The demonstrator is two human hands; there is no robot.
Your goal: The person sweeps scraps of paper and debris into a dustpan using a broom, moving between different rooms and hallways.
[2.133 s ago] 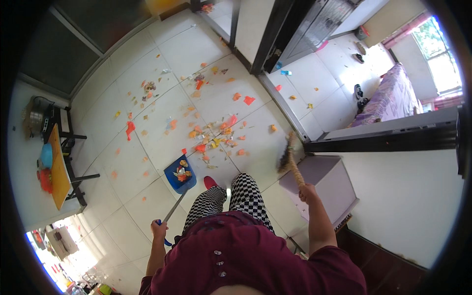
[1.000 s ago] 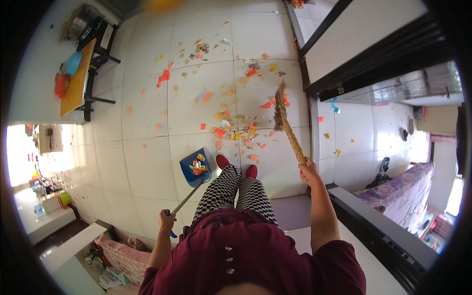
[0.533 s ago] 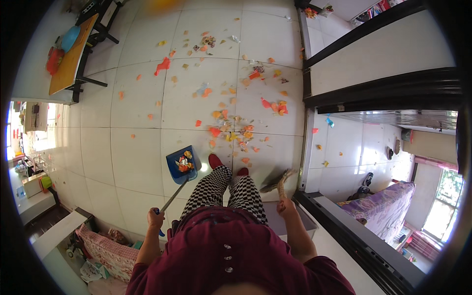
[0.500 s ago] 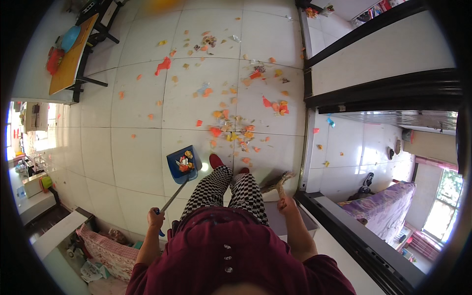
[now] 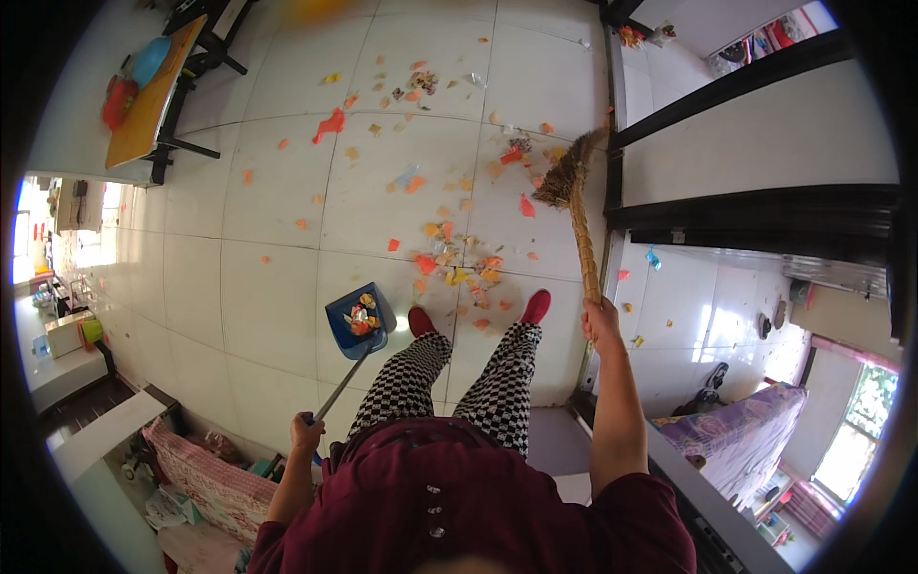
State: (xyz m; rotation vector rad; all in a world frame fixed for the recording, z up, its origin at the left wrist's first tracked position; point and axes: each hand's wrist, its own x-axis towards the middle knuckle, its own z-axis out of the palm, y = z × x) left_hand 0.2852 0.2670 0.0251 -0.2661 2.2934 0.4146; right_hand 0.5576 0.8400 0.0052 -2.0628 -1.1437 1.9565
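Observation:
My left hand (image 5: pixel 306 431) is closed round the handle of a long-handled blue dustpan (image 5: pixel 345 334), which rests on the floor left of my feet. Several crumpled orange, yellow and pale scraps (image 5: pixel 360 314) lie in its pan. On the right, my right hand (image 5: pixel 601 323) grips the woven handle of a straw broom (image 5: pixel 580 225). The broom reaches away from me, its bristles fanned out by the doorway edge, close to some litter (image 5: pixel 514 151). Loose paper scraps (image 5: pixel 459 275) lie thickly on the tiles just beyond my red shoes.
More scraps, including a red one (image 5: pixel 329 125), are scattered across the pale tiled floor. A wooden table (image 5: pixel 158 105) carrying a blue basin (image 5: pixel 151 61) stands at the far left. Dark door frames (image 5: pixel 765 206) run along the right. A patterned-covered bed (image 5: pixel 736 440) shows in the side room.
My right arm has swung forward, carrying the broom from beside my leg out to the right-hand doorway. My right foot has stepped outward. The dustpan stays nearly in place.

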